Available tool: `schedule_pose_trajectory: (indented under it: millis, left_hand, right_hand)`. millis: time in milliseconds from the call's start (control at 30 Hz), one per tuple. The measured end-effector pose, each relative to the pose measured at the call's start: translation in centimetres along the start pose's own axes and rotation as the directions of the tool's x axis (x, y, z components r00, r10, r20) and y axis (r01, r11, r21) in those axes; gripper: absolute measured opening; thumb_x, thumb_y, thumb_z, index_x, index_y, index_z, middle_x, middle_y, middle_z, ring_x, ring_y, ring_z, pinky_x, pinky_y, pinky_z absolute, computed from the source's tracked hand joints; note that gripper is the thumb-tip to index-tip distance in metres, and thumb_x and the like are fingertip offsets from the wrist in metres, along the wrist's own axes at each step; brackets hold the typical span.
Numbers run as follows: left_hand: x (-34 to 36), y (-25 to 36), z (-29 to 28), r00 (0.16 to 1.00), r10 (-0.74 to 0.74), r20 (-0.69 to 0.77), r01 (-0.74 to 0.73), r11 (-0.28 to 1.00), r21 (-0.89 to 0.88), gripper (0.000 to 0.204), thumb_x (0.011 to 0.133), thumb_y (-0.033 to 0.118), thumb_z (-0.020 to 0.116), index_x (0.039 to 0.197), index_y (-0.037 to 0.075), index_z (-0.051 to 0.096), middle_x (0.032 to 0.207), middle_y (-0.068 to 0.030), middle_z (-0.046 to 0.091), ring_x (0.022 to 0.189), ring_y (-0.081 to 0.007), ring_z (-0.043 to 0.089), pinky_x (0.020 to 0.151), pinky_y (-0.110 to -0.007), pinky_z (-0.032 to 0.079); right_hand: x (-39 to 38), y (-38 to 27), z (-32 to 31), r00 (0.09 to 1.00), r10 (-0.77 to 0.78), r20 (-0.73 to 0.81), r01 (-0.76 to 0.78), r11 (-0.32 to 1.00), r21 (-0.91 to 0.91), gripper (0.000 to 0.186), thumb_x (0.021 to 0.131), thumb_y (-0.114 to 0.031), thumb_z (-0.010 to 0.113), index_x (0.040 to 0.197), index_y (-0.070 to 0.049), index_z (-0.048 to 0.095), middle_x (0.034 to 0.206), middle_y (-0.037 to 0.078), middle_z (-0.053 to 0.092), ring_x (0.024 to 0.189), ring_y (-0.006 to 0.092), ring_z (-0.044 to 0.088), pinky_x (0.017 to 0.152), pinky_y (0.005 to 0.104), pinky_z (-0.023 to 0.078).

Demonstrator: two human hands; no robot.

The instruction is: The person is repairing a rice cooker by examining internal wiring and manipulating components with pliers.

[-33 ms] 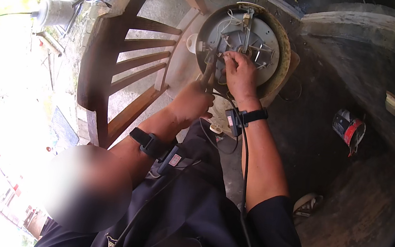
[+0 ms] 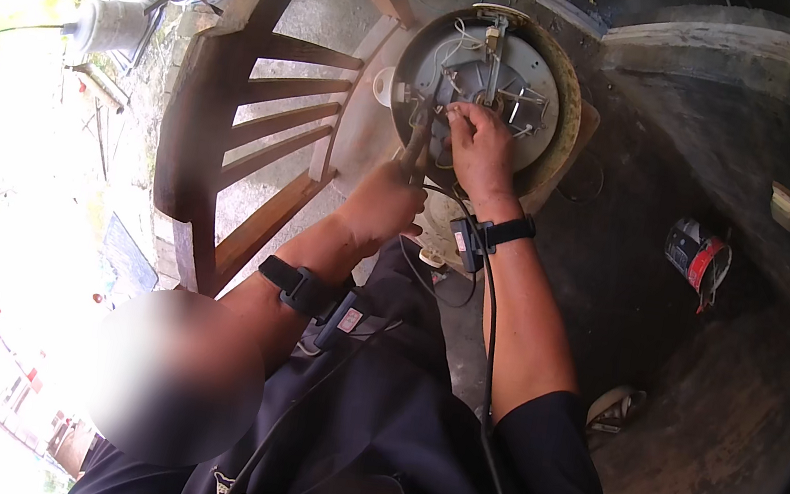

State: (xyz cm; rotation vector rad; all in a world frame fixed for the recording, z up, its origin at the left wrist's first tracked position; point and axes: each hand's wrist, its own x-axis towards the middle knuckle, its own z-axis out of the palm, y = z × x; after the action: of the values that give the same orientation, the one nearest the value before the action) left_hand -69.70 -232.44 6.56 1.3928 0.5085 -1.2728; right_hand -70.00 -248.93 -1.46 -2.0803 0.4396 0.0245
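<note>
A round electrical appliance (image 2: 542, 66), looking like an upturned rice cooker, lies with its grey inside, metal brackets and white wires (image 2: 457, 42) exposed. My left hand (image 2: 380, 210) is closed round the handles of a pair of pliers (image 2: 418, 139). The pliers' jaws reach the left part of the appliance's inside; what they grip is too small to make out. Close to the jaws, my right hand (image 2: 485, 154) is over the inside with thumb and forefinger pinched together. Whatever is between those fingertips I cannot make out.
A wooden chair (image 2: 250, 126) with a slatted back stands at the left. On the dark floor to the right lie a red and black container (image 2: 699, 262) and a pale object (image 2: 614, 409). A white plug (image 2: 433, 257) with a cord is below the appliance.
</note>
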Motion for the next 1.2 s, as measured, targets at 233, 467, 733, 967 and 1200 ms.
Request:
schedule_pose_trajectory:
  millis: [233, 467, 733, 967, 1200]
  left_hand:
    - [-0.5, 0.0, -0.7, 0.997, 0.069, -0.028, -0.065, 0.988, 0.139, 0.033, 0.089, 0.007, 0.061, 0.118, -0.006, 0.053, 0.093, -0.0125, 0.064, 0.080, -0.0205, 0.070, 0.058, -0.030, 0.058]
    - [-0.6, -2.8, -1.1, 0.948, 0.316, -0.032, -0.245, 0.791, 0.560, 0.032, 0.090, 0.009, 0.057, 0.118, -0.006, 0.053, 0.090, -0.0141, 0.065, 0.074, -0.0206, 0.069, 0.059, -0.033, 0.056]
    - [-4.4, -5.5, -4.8, 0.949, 0.311, -0.042, -0.244, 0.816, 0.524, 0.033, 0.089, 0.009, 0.058, 0.120, -0.002, 0.054, 0.093, -0.0102, 0.065, 0.075, -0.0158, 0.064, 0.065, -0.031, 0.054]
    - [-5.6, -5.1, -6.0, 0.986, 0.150, -0.073, -0.110, 0.913, 0.392, 0.034, 0.082, 0.005, 0.059, 0.114, -0.007, 0.054, 0.091, -0.0256, 0.065, 0.083, -0.0364, 0.071, 0.070, -0.043, 0.056]
    - [-5.8, -6.1, -6.3, 0.989, 0.091, -0.118, -0.059, 0.966, 0.250, 0.035, 0.084, 0.006, 0.062, 0.115, -0.007, 0.053, 0.093, -0.0190, 0.067, 0.075, -0.0276, 0.072, 0.062, -0.038, 0.059]
  right_hand:
    - [0.0, 0.4, 0.1, 1.000, 0.017, 0.005, -0.017, 0.999, 0.030, 0.016, 0.093, -0.018, 0.063, 0.099, -0.005, 0.071, 0.100, 0.015, 0.071, 0.096, 0.0355, 0.067, 0.085, 0.0417, 0.053]
    - [0.1, 0.8, 0.1, 0.999, 0.030, 0.025, -0.029, 0.999, -0.038, 0.017, 0.094, -0.017, 0.064, 0.104, -0.004, 0.070, 0.098, 0.013, 0.072, 0.084, 0.0276, 0.069, 0.076, 0.0371, 0.054]
    - [-1.9, -1.6, -2.2, 0.962, 0.157, 0.222, -0.166, 0.986, 0.023, 0.049, 0.084, -0.018, 0.075, 0.128, -0.006, 0.057, 0.101, 0.013, 0.072, 0.096, 0.0324, 0.069, 0.086, 0.0432, 0.053]
    - [-6.1, -1.0, -3.7, 0.968, -0.039, 0.250, 0.121, 0.939, -0.322, 0.083, 0.077, -0.020, 0.082, 0.146, -0.006, 0.039, 0.105, 0.013, 0.067, 0.090, 0.0281, 0.068, 0.081, 0.0405, 0.055]
    - [-6.2, 1.4, -6.5, 0.990, -0.127, -0.056, 0.095, 0.915, -0.393, 0.081, 0.076, -0.019, 0.084, 0.144, -0.005, 0.042, 0.117, 0.015, 0.061, 0.098, 0.0277, 0.065, 0.082, 0.0400, 0.055]
